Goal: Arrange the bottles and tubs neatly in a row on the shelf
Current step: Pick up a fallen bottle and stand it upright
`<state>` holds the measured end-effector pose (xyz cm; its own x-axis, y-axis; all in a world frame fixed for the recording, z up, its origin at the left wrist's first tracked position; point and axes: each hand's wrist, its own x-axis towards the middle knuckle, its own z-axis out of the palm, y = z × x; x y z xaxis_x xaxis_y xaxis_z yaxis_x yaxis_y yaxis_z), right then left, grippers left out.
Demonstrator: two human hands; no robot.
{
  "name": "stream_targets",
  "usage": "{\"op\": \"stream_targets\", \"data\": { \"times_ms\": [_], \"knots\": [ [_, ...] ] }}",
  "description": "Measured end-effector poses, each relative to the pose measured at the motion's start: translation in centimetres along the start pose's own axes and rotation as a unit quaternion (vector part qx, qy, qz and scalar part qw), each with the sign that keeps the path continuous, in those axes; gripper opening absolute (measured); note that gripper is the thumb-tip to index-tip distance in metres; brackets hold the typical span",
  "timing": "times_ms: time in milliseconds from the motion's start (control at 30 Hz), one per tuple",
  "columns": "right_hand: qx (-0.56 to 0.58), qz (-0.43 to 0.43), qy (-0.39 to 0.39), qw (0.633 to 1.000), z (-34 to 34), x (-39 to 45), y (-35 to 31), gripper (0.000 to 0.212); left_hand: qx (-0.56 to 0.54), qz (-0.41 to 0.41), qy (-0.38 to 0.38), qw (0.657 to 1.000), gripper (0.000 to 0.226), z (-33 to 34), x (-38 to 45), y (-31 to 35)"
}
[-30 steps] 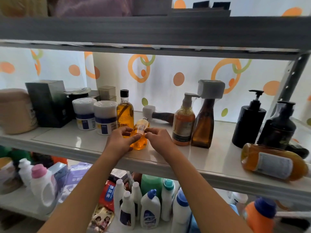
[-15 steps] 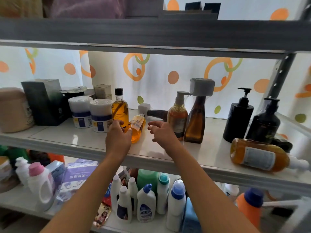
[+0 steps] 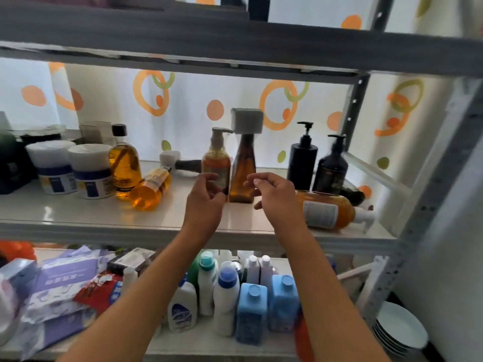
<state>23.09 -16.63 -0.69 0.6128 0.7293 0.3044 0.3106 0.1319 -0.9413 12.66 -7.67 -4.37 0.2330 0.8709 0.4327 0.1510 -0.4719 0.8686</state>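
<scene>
On the white middle shelf (image 3: 78, 218) two white tubs (image 3: 91, 171) stand at the left beside an upright amber bottle (image 3: 122, 163). A small orange bottle (image 3: 151, 190) leans tilted against it. An orange pump bottle (image 3: 216, 163) and a brown bottle with a white square cap (image 3: 244, 165) stand mid-shelf. Two black pump bottles (image 3: 303, 158) stand at the right, and a large orange bottle (image 3: 326, 210) lies on its side. My left hand (image 3: 205, 202) and my right hand (image 3: 277, 198) hover empty, fingers apart, in front of the orange pump bottle and the brown bottle.
A brown bottle with a white cap (image 3: 180, 163) lies at the back. A metal upright (image 3: 428, 178) bounds the shelf at the right. The lower shelf holds detergent bottles (image 3: 227, 296) and purple packets (image 3: 65, 280). White plates (image 3: 402, 333) are stacked at bottom right.
Both hands let go of the small orange bottle, which now leans against the amber bottle, and moved right toward the orange pump bottle and brown bottle. The view shifted right.
</scene>
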Motion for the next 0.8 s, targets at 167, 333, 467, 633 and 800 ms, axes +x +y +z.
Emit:
{"op": "stream_targets", "data": {
  "times_ms": [167,333,467,633,800],
  "knots": [
    [-0.01,0.003,0.049,0.999,-5.5,0.0,0.5,0.023,-0.039,-0.013,-0.051,0.998,0.026,4.3,-1.1,1.3],
    [-0.061,0.017,0.113,0.992,-9.6,0.4,2.3,0.023,-0.04,0.019,-0.101,0.994,0.028,8.2,-1.6,2.7],
    [-0.097,0.016,0.134,0.986,-12.6,0.3,3.6,0.023,0.001,0.11,-0.106,0.988,0.044,11.3,-1.3,3.9],
    [-0.162,0.009,0.17,0.972,-14.6,0.4,5.4,0.021,0.057,0.131,-0.188,0.972,0.057,14.3,-1.5,4.6],
    [-0.214,0.0,0.221,0.952,-15.4,0.5,6.1,0.024,0.039,0.08,-0.225,0.97,0.061,15.0,-0.5,4.4]
  ]
}}
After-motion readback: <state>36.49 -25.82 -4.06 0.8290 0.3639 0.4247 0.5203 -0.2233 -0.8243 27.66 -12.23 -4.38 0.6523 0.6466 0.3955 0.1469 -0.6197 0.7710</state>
